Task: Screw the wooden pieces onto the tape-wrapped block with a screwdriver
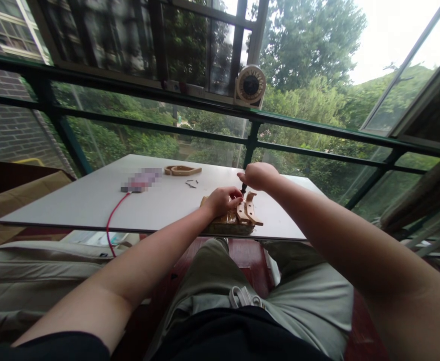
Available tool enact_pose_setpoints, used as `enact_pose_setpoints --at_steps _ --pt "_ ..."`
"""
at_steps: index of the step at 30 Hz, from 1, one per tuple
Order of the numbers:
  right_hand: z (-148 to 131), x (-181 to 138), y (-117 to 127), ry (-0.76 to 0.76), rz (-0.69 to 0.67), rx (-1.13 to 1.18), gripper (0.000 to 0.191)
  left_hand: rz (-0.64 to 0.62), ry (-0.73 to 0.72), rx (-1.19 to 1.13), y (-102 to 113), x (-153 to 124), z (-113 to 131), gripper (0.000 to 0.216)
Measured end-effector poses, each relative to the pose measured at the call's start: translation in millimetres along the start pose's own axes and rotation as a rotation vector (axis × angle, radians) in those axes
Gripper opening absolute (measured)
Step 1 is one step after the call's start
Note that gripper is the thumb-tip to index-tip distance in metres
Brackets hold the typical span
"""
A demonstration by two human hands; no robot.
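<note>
My right hand (260, 176) is closed round the top of a dark-handled screwdriver (244, 189), which stands upright with its tip down at a pale wooden piece (243, 213) with holes in it. My left hand (222, 201) is closed at that piece, its thumb and fingers pinched beside the screwdriver's tip. A second, curved wooden piece (250, 208) lies just to the right. Beneath them is a shiny, amber-brown block (229, 220) at the table's front edge, partly covered by my left hand. The screwdriver's tip is too small to make out.
On the white table (159, 210) lie a curved wooden frame (183, 171), several small metal screws (191, 185) and a blurred-out device (141, 180) with a red cable (109, 220) hanging over the front edge. A round fan (250, 85) stands at the green railing (298, 122) behind.
</note>
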State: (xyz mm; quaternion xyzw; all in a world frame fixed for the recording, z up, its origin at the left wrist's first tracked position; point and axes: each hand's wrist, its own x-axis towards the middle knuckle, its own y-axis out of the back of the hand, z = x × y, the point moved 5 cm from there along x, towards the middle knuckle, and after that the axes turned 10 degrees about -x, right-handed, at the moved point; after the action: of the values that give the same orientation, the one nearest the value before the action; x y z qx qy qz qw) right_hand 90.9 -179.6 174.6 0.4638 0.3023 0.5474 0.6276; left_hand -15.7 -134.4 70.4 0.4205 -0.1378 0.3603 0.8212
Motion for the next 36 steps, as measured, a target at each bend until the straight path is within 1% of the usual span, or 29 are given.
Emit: enact_pose_setpoints --at_steps 3,6,7,10,11,14,20,23,27,32,36 --pt "-2.1 -3.0 0.6 0.002 0.013 -0.005 0.061 -0.024 -0.018 -0.006 -2.2 0.4 -2.5 0.020" --pt "-5.1 -9.9 3.3 0.094 0.047 -0.031 0.063 -0.023 -0.030 -0.017 -3.4 1.1 -5.0 0.021" --pt "-5.8 -12.7 4.7 0.147 0.065 -0.037 0.059 -0.018 -0.026 -0.017 -3.4 1.3 -5.6 0.022" --pt "-3.3 -19.3 8.1 0.288 0.093 -0.032 0.039 -0.026 -0.011 -0.018 -3.7 1.4 -5.5 0.024" --pt "-1.2 -20.2 8.7 0.316 0.086 -0.029 0.035 -0.034 -0.012 -0.020 -3.9 1.2 -4.8 0.024" --pt "4.3 -19.9 10.4 0.361 0.031 -0.020 0.034 -0.049 -0.020 -0.024 -4.3 0.7 -3.1 0.026" --pt "3.0 -20.6 19.6 0.322 -0.110 0.007 0.031 -0.054 -0.033 -0.024 -5.2 0.8 -3.6 0.025" --pt "-0.4 -23.3 23.4 0.311 -0.182 0.006 0.026 -0.060 -0.029 -0.006 -6.1 1.0 -3.6 0.026" --pt "-4.1 -26.0 27.8 0.320 -0.212 -0.031 0.023 -0.059 -0.025 -0.001 -7.3 0.7 -3.8 0.026" --pt "-5.8 -28.1 31.4 0.282 -0.238 -0.065 0.028 -0.041 -0.032 -0.001 -7.2 0.8 -3.8 0.025" --pt "-8.9 -27.8 33.7 0.270 -0.246 -0.102 0.033 0.018 0.002 -0.017 -2.7 0.6 -5.2 0.024"
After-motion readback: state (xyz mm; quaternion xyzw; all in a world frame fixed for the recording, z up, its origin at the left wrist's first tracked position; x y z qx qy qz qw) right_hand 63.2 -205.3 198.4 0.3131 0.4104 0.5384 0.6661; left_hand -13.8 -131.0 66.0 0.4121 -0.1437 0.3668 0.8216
